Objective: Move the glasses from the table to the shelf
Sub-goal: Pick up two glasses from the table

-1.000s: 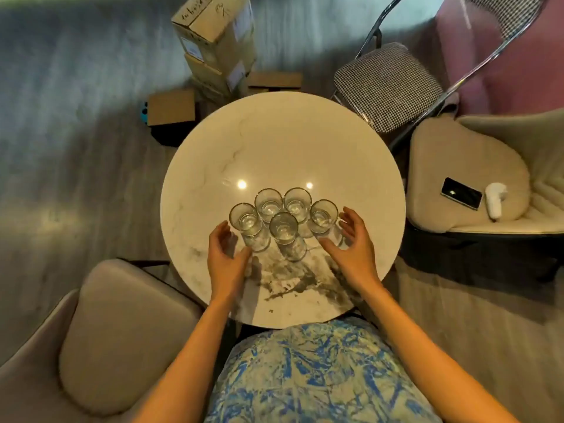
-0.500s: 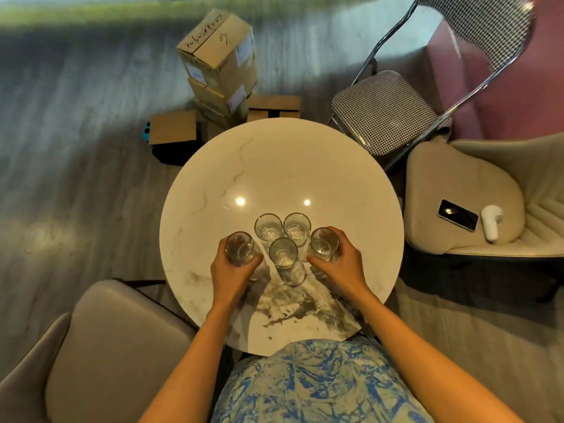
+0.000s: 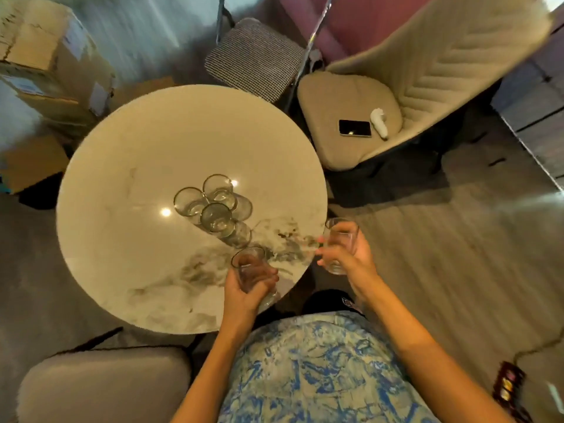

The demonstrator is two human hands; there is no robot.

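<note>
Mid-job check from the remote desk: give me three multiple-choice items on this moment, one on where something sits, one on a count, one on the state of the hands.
1. Where does the phone lie?
A. On the round table
B. On the seat of the beige chair
C. On the floor

2. How many glasses stand on the round table?
A. Three
B. Five
C. One

3. What are the hands doing?
A. Both are empty
B. Only the left holds a glass
C. Each holds one glass

Answers:
1. B: the phone rests on the beige chair cushion, beside a small white object.
2. A: three glasses stand clustered near the table's middle.
3. C: the left hand grips a glass over the table's near edge, and the right hand grips another just past the table's rim.
</note>
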